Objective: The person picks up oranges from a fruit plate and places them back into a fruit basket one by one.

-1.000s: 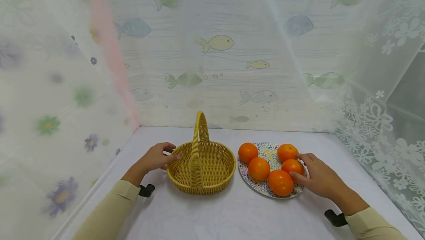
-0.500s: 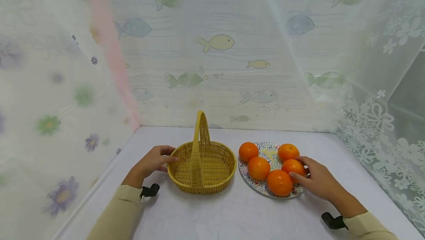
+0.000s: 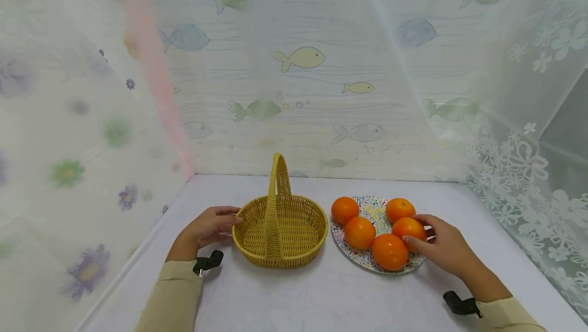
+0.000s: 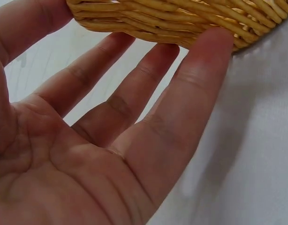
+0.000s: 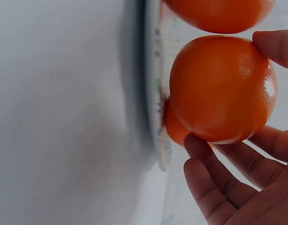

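The right grip [image 3: 443,246] pinches an orange fruit [image 3: 408,230] between thumb and fingers — at the right side of the patterned plate [image 3: 371,208] — while the left grip [image 3: 208,227] holds the basket [image 3: 298,235] at its left rim.

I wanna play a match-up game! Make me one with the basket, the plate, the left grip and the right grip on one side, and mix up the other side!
Column one
1. basket
2. plate
3. left grip
4. right grip

Column two
A. holding an orange fruit near the plate's right edge
B. touching the basket's side
C. woven and yellow
D. covered in a colourful pattern, with five round fruits on it

Right pairs
1-C, 2-D, 3-B, 4-A
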Demonstrator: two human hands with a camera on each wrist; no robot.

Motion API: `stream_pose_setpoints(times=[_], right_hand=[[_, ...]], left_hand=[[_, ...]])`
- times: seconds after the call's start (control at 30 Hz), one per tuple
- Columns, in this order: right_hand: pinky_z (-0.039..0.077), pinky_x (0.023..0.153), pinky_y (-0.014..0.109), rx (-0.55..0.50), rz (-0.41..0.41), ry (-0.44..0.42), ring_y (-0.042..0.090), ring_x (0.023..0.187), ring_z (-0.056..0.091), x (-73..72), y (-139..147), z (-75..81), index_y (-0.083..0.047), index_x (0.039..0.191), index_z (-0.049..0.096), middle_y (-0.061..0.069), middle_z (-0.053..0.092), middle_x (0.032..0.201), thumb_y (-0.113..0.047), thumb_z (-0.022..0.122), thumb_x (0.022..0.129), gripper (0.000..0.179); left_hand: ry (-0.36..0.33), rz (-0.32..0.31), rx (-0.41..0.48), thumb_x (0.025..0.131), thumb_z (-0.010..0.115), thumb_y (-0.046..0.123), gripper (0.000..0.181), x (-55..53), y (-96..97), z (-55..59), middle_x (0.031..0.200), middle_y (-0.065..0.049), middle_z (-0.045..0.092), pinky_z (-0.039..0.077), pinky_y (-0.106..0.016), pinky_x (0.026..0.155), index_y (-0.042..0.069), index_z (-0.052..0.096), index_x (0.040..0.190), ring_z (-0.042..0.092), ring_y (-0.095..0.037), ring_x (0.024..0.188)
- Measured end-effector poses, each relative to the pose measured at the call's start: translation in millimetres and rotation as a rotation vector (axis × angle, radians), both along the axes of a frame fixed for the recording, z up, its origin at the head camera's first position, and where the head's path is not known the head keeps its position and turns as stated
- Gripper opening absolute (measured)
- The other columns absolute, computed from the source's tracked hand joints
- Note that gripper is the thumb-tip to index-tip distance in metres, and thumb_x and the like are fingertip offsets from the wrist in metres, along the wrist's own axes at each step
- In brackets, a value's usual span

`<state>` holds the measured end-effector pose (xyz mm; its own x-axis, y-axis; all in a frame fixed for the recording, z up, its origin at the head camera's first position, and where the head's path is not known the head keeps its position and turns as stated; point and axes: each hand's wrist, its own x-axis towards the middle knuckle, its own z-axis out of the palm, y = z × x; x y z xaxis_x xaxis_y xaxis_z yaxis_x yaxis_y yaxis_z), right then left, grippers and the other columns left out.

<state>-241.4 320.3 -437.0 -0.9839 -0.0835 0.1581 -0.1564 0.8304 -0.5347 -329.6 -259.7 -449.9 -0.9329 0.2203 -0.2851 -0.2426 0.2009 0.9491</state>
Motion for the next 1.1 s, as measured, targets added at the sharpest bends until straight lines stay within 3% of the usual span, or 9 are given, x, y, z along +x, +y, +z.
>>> stream_pose_setpoints(times=[0.6,0.87,1.1], right_hand=[[0.055,0.074,0.029,-0.008,-0.004,0.092,0.030,0.101,0.065,-5.1,-6.1,23.5,-0.005,0.144,0.054,0.020,0.063,0.133,-0.057,0.072,0.093,0.075],[0.061,0.085,0.051,-0.040,0.028,0.165,0.032,0.101,0.067,-7.8,-21.7,35.4,-0.008,0.144,0.054,0.019,0.061,0.137,-0.055,0.073,0.093,0.072],[0.061,0.086,0.047,-0.093,0.052,0.159,0.030,0.103,0.067,-14.0,-36.7,39.2,-0.013,0.144,0.054,0.015,0.063,0.134,-0.056,0.073,0.092,0.071]], left_hand=[[-0.023,-0.012,0.051,0.096,0.076,0.027,0.064,2.8,-2.8,-1.0,0.132,-0.014,0.068,0.062,-0.046,0.087,0.003,0.051,0.149,0.072,-0.025,0.109],[-0.027,-0.013,0.061,0.095,0.076,0.026,0.064,1.6,-2.3,-1.5,0.129,-0.013,0.069,0.062,-0.046,0.086,0.003,0.051,0.149,0.073,-0.025,0.107],[-0.033,0.010,0.076,0.095,0.077,0.025,0.063,2.6,-3.2,-3.8,0.126,-0.011,0.071,0.062,-0.047,0.086,0.003,0.052,0.149,0.073,-0.025,0.106]])
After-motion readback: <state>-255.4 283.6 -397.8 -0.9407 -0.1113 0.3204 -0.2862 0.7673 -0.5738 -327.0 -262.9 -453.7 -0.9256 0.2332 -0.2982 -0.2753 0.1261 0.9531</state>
